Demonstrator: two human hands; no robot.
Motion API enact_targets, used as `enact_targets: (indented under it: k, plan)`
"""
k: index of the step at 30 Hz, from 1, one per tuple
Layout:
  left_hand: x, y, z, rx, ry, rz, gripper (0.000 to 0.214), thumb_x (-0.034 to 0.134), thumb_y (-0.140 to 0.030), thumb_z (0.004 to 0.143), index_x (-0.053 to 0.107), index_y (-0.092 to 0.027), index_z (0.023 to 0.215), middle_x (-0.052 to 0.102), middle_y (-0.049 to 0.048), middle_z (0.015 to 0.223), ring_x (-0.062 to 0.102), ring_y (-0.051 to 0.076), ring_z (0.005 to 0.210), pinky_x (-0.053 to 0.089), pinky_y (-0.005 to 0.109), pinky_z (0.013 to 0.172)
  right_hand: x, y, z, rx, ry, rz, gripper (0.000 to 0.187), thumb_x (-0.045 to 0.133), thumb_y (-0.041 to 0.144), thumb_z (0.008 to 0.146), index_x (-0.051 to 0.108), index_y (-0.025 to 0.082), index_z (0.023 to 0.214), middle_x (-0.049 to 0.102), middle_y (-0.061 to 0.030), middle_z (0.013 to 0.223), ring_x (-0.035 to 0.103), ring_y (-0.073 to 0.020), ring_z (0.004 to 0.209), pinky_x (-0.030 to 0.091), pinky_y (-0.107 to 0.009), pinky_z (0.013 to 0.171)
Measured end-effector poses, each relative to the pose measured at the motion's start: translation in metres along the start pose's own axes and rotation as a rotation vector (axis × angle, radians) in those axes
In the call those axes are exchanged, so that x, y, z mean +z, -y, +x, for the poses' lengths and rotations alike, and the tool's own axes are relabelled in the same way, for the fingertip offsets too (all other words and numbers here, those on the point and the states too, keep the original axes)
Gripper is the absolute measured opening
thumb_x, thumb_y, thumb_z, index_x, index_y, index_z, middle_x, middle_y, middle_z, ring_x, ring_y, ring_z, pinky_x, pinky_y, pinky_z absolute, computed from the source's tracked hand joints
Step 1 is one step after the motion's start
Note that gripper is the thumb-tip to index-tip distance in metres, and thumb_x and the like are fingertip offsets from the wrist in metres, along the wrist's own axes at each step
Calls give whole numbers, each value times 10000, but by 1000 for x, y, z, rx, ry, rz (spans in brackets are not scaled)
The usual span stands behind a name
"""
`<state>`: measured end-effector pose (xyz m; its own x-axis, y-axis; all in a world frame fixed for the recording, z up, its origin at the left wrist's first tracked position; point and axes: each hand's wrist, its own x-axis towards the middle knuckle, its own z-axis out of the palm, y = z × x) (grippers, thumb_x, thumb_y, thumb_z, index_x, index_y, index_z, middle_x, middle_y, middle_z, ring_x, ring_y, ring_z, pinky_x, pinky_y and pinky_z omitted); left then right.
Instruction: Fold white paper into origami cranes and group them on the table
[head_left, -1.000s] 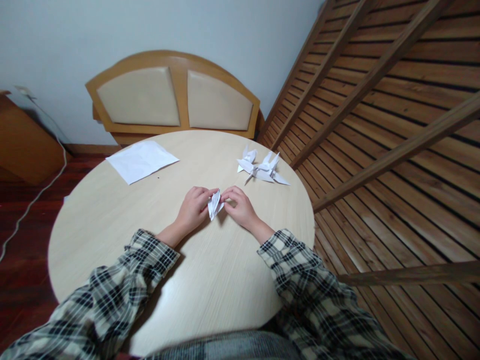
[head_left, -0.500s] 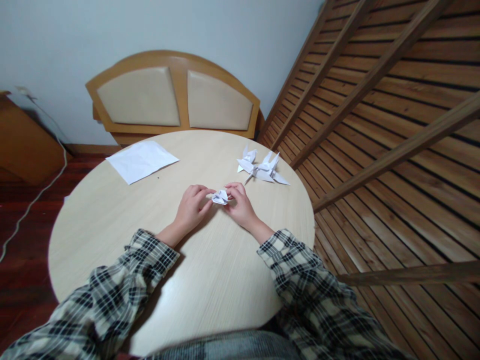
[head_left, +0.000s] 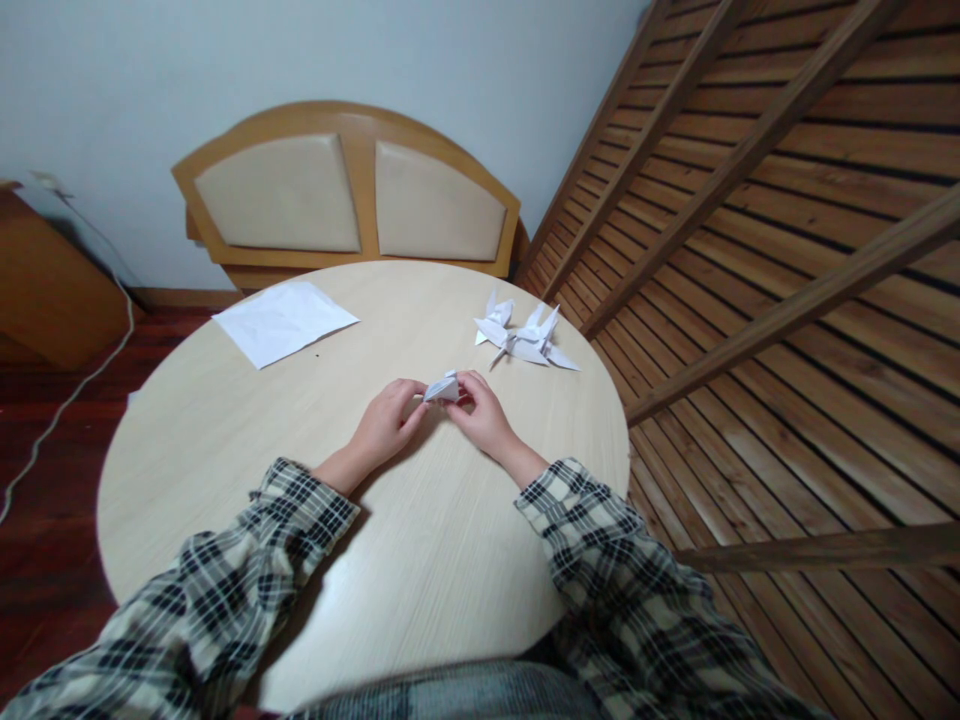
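Observation:
A small piece of folded white paper (head_left: 441, 388) is held between my two hands over the middle of the round table. My left hand (head_left: 389, 414) pinches its left end with thumb and fingertips. On the other side, my right hand (head_left: 482, 411) grips the right end, its fingers curled and partly hiding the paper. Beyond my right hand lie several folded white paper cranes (head_left: 525, 338), bunched together with their pointed wings and necks sticking up.
White paper sheets (head_left: 286, 322) lie flat at the table's far left, near a tiny dark speck. The round wooden table (head_left: 225, 480) stands before a padded headboard (head_left: 360, 190). A slatted wood partition (head_left: 750, 300) rises along the right. A white cable (head_left: 82, 385) trails at left.
The folded paper has been turned in my fingers: its opened-out layers now show as a flatter, slanted triangular side. Both hands have shifted only slightly; the cranes and sheets have stayed put.

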<state>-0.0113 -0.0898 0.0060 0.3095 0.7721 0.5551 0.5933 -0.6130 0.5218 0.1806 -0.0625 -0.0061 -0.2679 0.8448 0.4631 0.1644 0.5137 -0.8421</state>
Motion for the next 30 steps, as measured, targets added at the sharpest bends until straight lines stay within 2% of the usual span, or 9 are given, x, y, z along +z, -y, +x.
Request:
enact_targets:
  k: [5, 10, 16, 20, 27, 30]
  plan:
    - [-1, -4, 0, -74, 29, -90, 135, 570, -276, 910, 569, -191, 1015, 690, 82, 946, 639, 211, 826, 520, 378, 743, -1, 1, -1, -14, -2, 26, 98, 688, 242, 850, 671, 248, 946, 610, -57, 1066, 607, -190, 952, 559, -326, 729]
    - [1, -5, 1, -158, 12, -226, 159, 610, -342, 908, 563, -198, 959, 669, 54, 872, 632, 189, 779, 522, 355, 716, 0, 1, -1, 2, 14, 30, 88, 682, 312, 879, 675, 244, 935, 613, -55, 1047, 609, -190, 957, 555, -324, 727]
    - [10, 0, 1, -275, -3, -562, 232, 655, -356, 865, 558, -198, 1006, 711, 91, 983, 694, 215, 883, 577, 382, 787, 6, -5, -2, 161, 14, 154, 303, 734, 368, 819, 560, 242, 1032, 607, -8, 990, 566, -103, 662, 483, -253, 577]
    - [11, 2, 2, -325, -2, -657, 278, 683, -351, 833, 555, -192, 1021, 723, 85, 951, 706, 219, 860, 579, 365, 760, 9, -10, -2, 228, 14, 215, 362, 728, 360, 812, 527, 244, 1088, 584, 28, 888, 535, -89, 614, 455, -233, 550]
    - [6, 0, 2, -410, 103, -705, 330, 706, -366, 815, 553, -182, 1042, 692, 33, 778, 643, 169, 645, 480, 277, 560, 6, -5, -2, 293, 140, 255, 260, 672, 422, 859, 559, 232, 995, 573, 33, 766, 533, -118, 631, 413, -243, 531]
    - [5, 0, 1, -416, 161, -737, 353, 722, -363, 808, 562, -174, 1059, 693, 41, 786, 629, 163, 635, 448, 269, 545, 4, -1, -2, 285, 155, 254, 276, 671, 472, 861, 555, 226, 903, 582, 23, 759, 543, -131, 656, 422, -262, 569]
